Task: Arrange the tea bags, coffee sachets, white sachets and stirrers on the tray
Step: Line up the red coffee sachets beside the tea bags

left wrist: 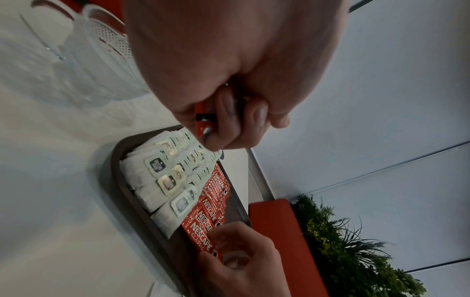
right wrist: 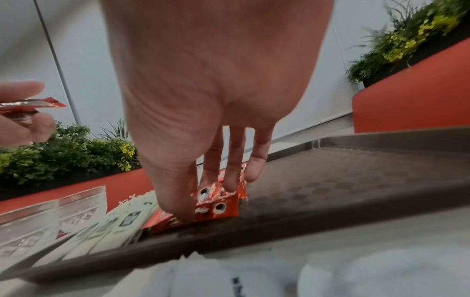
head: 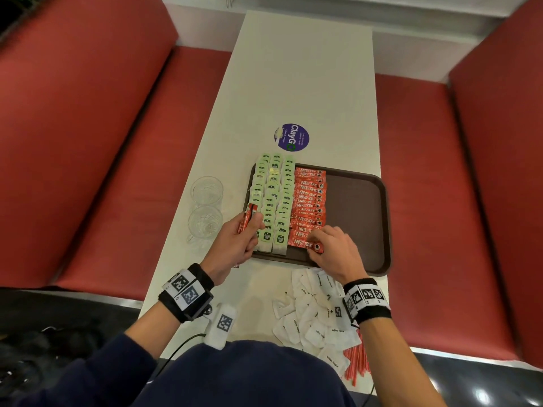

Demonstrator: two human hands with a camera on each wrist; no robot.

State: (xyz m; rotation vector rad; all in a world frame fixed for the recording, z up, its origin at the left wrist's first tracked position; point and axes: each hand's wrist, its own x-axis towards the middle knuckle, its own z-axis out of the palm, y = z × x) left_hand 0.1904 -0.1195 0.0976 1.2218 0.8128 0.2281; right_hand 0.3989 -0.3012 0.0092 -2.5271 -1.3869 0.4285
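Observation:
A brown tray (head: 355, 201) holds three columns of green-tagged tea bags (head: 273, 198) on its left side and one column of red coffee sachets (head: 310, 201) beside them. My left hand (head: 252, 227) hovers over the tray's near left corner and grips a few red coffee sachets (head: 246, 218) (left wrist: 202, 120). My right hand (head: 316, 240) pinches the nearest coffee sachet (right wrist: 216, 209) of the column between thumb and fingers, low on the tray floor. White sachets (head: 317, 315) lie in a loose pile on the table in front of the tray. Red stirrers (head: 357, 362) lie at the near right edge.
Two empty glass cups (head: 205, 190) (head: 204, 223) stand just left of the tray. A round purple sticker (head: 291, 137) is on the white table (head: 299, 83) behind the tray. Red bench seats (head: 117, 171) flank the table. The tray's right half (right wrist: 356, 180) is bare.

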